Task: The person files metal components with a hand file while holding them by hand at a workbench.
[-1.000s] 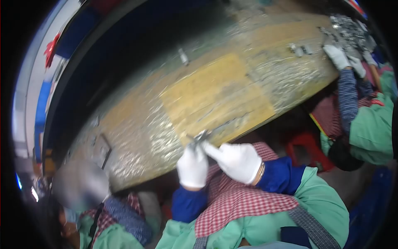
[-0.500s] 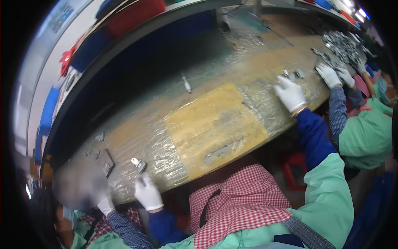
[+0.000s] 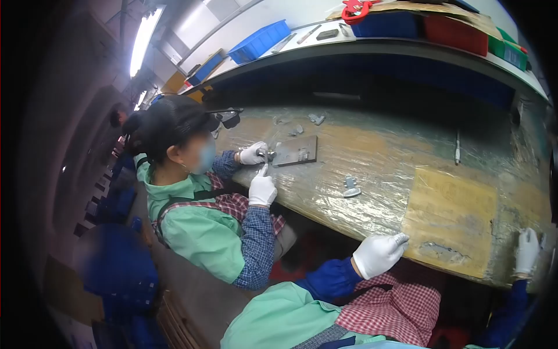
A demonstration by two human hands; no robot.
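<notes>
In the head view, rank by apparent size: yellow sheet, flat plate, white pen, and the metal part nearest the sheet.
1. Yellow sheet
2. Flat plate
3. Metal part and white pen: unsure; the pen is longer but thinner.

Long white shelf (image 3: 308,47) across top, holding blue tray (image 3: 264,45), then blue bin (image 3: 383,27), red bin (image 3: 455,36) and green bin (image 3: 511,53); red looped object (image 3: 356,11) near blue bin's left end. Bright ceiling tube (image 3: 145,39), upper left. Co-worker (image 3: 195,232) in green top, left of centre.
</notes>
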